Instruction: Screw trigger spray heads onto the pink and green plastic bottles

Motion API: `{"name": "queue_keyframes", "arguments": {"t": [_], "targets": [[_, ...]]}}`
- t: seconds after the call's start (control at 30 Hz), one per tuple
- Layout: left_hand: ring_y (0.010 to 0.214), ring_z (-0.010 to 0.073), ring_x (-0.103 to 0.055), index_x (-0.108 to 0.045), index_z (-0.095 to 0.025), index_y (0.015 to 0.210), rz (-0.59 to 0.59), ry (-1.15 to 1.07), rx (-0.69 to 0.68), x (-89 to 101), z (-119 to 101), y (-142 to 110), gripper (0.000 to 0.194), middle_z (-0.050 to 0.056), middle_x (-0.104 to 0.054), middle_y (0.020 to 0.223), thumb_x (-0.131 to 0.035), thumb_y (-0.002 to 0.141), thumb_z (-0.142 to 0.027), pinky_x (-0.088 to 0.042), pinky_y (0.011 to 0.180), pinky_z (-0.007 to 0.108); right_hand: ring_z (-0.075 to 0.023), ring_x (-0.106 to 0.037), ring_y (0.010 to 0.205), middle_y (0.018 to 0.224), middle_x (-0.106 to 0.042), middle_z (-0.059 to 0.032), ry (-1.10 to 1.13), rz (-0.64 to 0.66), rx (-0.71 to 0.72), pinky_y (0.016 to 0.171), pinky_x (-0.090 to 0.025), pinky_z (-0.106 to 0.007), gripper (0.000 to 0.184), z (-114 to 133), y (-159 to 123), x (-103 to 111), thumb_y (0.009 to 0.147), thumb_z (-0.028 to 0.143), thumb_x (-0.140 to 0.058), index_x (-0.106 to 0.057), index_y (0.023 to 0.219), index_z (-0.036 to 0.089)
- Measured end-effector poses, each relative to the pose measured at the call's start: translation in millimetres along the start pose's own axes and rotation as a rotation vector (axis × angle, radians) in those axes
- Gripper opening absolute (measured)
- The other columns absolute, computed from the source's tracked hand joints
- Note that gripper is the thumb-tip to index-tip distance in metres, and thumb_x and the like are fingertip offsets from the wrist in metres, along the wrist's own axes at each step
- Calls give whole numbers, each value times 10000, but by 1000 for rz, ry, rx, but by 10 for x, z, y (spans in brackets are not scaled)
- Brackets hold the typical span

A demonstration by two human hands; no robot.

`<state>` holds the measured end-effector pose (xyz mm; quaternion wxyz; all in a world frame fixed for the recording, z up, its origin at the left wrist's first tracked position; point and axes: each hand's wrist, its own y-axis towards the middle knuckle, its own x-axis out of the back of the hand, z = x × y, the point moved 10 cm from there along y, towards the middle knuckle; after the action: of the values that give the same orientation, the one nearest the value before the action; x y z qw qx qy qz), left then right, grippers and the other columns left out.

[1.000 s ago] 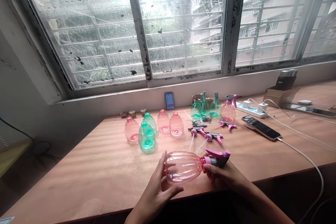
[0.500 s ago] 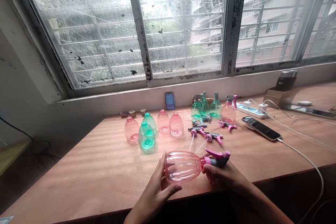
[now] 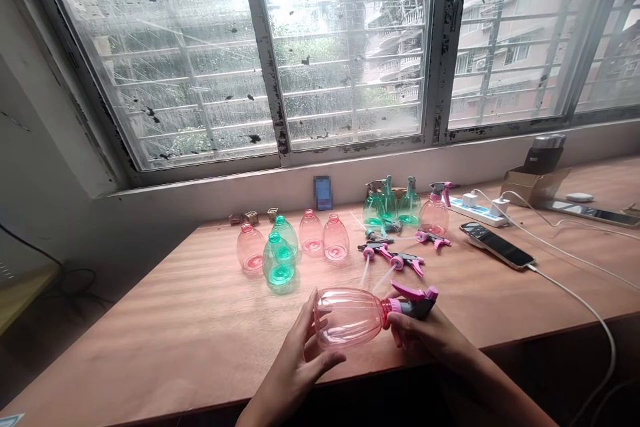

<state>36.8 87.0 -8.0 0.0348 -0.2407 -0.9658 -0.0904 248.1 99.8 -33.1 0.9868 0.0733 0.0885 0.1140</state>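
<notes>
A see-through pink spray bottle (image 3: 349, 317) lies on its side in the air over the table's front edge, its base to the left. The purple and grey spray head (image 3: 415, 301) sits on its neck at the right. My left hand (image 3: 305, 350) cups the base end, with the thumb underneath along the near side. Around the neck and collar my right hand (image 3: 423, 332) has its thumb and fingers closed. Just beyond the bottle lie several loose spray heads (image 3: 397, 262) with thin tubes, pink and grey.
Open-necked pink bottles (image 3: 335, 238) and green bottles (image 3: 279, 263) stand at centre left. Capped green spray bottles (image 3: 410, 203) and a pink one (image 3: 435, 212) stand by the wall. A phone (image 3: 497, 245), a power strip (image 3: 477, 209) and white cables lie at right.
</notes>
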Motion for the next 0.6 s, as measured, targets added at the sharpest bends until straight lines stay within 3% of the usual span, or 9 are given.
{"name": "queue_keyframes", "arguments": {"t": [0.1, 0.23, 0.3, 0.43, 0.53, 0.6], "targets": [[1469, 345, -384, -154, -397, 1605, -21, 42, -41, 14, -41, 18, 975, 98, -283, 1661, -779, 859, -451, -339, 1199, 501, -147, -591, 521, 661, -679, -6, 11, -7, -6, 489, -414, -250, 392, 22, 2, -1, 827, 520, -784, -634, 931, 173], [1372, 328, -510, -87, -358, 1618, -22, 88, -35, 21, -15, 20, 1027, 143, -529, 1470, -771, 861, -474, -339, 1188, 523, -155, -593, 538, 617, -647, -1, 14, -6, -16, 496, -405, -250, 402, 48, 0, -19, 829, 546, -772, -632, 854, 170], [1355, 336, -526, -67, -327, 1623, -10, 81, -4, 22, 19, 7, 1081, 156, -565, 1424, -798, 839, -465, -338, 1186, 527, -156, -589, 539, 618, -648, -3, 16, -8, -16, 497, -411, -254, 408, 42, 0, -18, 824, 549, -775, -629, 853, 169], [1392, 366, -485, -115, -263, 1627, 15, 44, 43, 11, 50, -17, 1038, 197, -485, 1510, -769, 855, -496, -380, 1162, 512, -147, -581, 528, 637, -649, 3, 28, -11, -6, 509, -425, -263, 396, 6, 2, -3, 812, 513, -803, -623, 888, 169], [1432, 357, -440, -167, -313, 1617, 14, 88, 15, 6, 2, -8, 978, 154, -336, 1631, -771, 862, -463, -354, 1185, 489, -140, -582, 518, 670, -655, 4, 74, -29, 2, 512, -435, -268, 384, -25, 9, 21, 804, 483, -821, -608, 883, 174], [1442, 336, -429, -136, -365, 1614, 4, 127, -10, 12, -31, 5, 986, 119, -325, 1643, -777, 867, -424, -329, 1201, 480, -136, -581, 510, 677, -654, 7, 108, -47, 4, 506, -435, -267, 377, -47, 15, 39, 801, 464, -830, -597, 882, 180]]}}
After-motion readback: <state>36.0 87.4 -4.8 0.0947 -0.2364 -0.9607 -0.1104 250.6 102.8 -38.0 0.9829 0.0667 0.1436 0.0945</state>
